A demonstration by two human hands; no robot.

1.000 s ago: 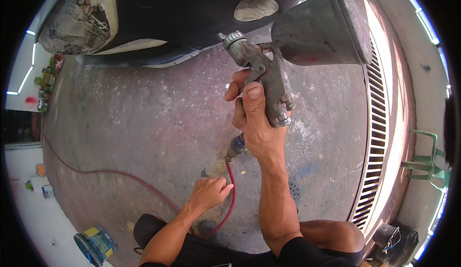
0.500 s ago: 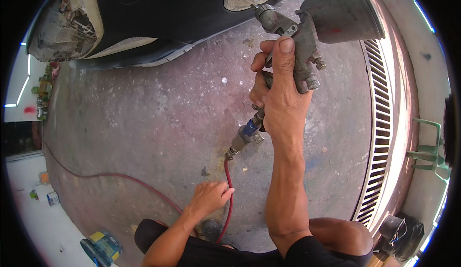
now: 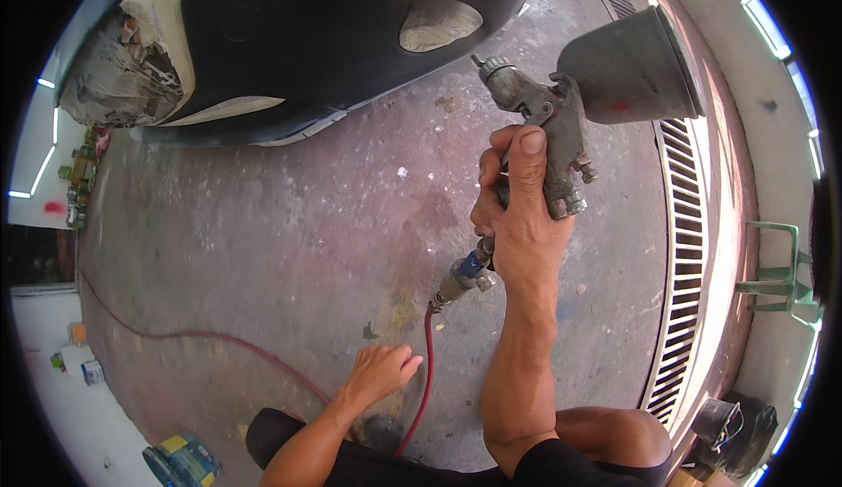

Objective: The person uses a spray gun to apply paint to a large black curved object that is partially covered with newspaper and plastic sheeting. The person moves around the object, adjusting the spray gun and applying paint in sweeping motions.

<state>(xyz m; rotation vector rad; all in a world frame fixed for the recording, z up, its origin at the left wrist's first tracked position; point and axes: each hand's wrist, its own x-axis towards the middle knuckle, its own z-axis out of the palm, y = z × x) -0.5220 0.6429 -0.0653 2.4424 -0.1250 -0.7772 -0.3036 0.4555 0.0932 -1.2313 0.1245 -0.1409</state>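
In my right hand [image 3: 531, 237] is a worn grey metal spray gun [image 3: 561, 136], my fingers wrapped round its handle and trigger. Its nozzle points up and left toward a black car bumper [image 3: 298, 49]. A wide grey cup [image 3: 627, 71] sits on the gun's right side, tilted on its side. Below the handle, a small fitting with a blue band [image 3: 462, 275] joins a red air hose [image 3: 429, 373]. My left hand [image 3: 381, 373] hovers beside the hose, fingers curled, and nothing shows in it. Its palm side is hidden.
Masking paper [image 3: 140, 75] covers a headlight opening at the upper left. A floor grate [image 3: 686, 268] runs along the right, near a green plastic chair [image 3: 776, 281] and a dark bucket [image 3: 717, 419]. A blue-green tub [image 3: 180, 461] stands at the lower left.
My right hand has drawn the spray gun back toward me, away from the bumper. The hose's upper end moved with it. My left thumb, earlier overlapping the hose, is now just left of it.
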